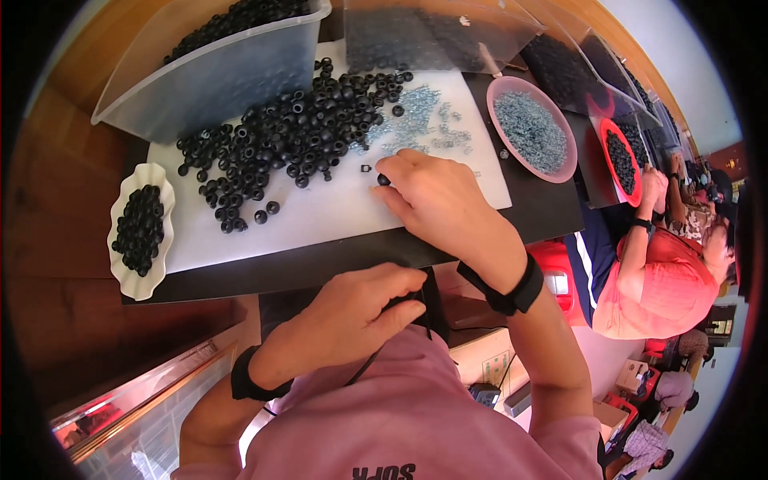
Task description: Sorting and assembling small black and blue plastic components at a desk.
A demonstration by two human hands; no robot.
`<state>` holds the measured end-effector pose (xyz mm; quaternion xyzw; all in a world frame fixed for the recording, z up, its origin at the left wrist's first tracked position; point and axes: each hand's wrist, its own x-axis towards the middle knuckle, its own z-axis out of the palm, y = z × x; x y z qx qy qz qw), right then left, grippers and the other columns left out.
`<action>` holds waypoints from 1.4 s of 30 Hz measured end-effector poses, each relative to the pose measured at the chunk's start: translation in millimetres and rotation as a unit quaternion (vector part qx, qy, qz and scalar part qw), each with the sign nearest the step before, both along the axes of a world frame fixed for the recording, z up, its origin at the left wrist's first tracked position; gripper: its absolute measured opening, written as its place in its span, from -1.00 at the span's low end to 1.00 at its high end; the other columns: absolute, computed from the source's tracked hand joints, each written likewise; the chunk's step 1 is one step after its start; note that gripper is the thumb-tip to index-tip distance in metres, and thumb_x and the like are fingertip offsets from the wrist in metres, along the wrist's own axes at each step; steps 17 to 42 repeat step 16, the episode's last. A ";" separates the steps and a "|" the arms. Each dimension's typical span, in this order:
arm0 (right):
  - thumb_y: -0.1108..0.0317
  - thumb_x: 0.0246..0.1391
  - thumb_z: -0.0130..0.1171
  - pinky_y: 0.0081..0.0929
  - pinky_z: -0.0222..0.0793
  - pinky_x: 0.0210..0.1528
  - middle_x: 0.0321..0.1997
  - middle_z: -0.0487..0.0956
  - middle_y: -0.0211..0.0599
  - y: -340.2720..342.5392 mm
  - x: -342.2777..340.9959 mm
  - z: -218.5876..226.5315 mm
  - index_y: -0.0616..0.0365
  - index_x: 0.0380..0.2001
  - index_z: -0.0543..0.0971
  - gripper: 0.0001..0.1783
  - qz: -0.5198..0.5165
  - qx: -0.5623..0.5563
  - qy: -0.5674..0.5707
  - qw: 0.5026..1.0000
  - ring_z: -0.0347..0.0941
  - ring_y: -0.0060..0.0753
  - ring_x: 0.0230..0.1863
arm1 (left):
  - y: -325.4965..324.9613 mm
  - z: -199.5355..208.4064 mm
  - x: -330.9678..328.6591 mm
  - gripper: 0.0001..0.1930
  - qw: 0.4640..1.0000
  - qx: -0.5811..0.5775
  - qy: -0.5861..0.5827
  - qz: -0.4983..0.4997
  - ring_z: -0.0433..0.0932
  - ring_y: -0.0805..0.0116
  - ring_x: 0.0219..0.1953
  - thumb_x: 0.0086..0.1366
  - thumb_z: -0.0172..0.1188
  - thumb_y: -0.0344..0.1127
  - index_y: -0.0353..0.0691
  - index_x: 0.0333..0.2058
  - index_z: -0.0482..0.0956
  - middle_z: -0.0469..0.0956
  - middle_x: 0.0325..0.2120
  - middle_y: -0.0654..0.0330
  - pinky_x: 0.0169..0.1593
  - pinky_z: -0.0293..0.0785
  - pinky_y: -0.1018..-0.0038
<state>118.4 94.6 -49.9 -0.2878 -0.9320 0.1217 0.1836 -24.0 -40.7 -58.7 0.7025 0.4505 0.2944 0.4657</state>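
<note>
My right hand [452,200] is over the white board [304,228], its thumb and forefinger pinched on a small round black piece [384,180]. Beside those fingertips lies a tiny dark-edged clear piece [366,169]. My left hand [340,316] is held in front of the table edge, near my body, with its fingers curled in towards the thumb. Something dark shows between them, too hidden to name. On the board spreads a heap of round black hollow pieces [296,132], with small clear bluish pieces [416,112] scattered to its right.
A white scalloped dish [166,200] of black pieces stands at the left. At the right is a pink bowl [570,152] of clear pieces. Translucent bins [232,84] line the back. A co-worker in a coral shirt [660,284] sits at the right beside a red bowl [606,132].
</note>
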 end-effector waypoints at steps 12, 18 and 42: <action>0.36 0.06 0.25 -0.13 0.46 -0.27 -0.28 0.59 0.02 10.7 -8.6 -5.7 0.26 -0.14 0.53 -0.70 -0.048 -0.006 -0.031 0.998 0.56 0.10 -0.29 | -0.1 -9.9 -18.2 -0.78 0.989 -0.064 -0.090 0.098 0.56 0.53 -0.34 0.40 0.05 -0.45 -0.37 -0.04 0.53 0.57 -0.34 0.18 -0.22 0.47 0.59; 0.33 0.04 0.25 -0.01 0.47 -0.25 -0.26 0.61 0.02 12.4 1.3 11.3 0.21 -0.34 0.48 -0.79 -0.075 -0.100 0.034 0.992 0.55 0.21 -0.25 | 5.5 0.2 -10.6 -0.76 0.994 -0.021 -0.077 0.072 0.58 0.41 -0.21 0.39 0.06 -0.43 -0.33 -0.01 0.54 0.60 -0.18 0.14 -0.07 0.49 0.52; 0.33 0.04 0.25 -0.01 0.47 -0.25 -0.26 0.61 0.02 12.4 1.3 11.3 0.21 -0.34 0.48 -0.79 -0.075 -0.100 0.034 0.992 0.55 0.21 -0.25 | 5.5 0.2 -10.6 -0.76 0.994 -0.021 -0.077 0.072 0.58 0.41 -0.21 0.39 0.06 -0.43 -0.33 -0.01 0.54 0.60 -0.18 0.14 -0.07 0.49 0.52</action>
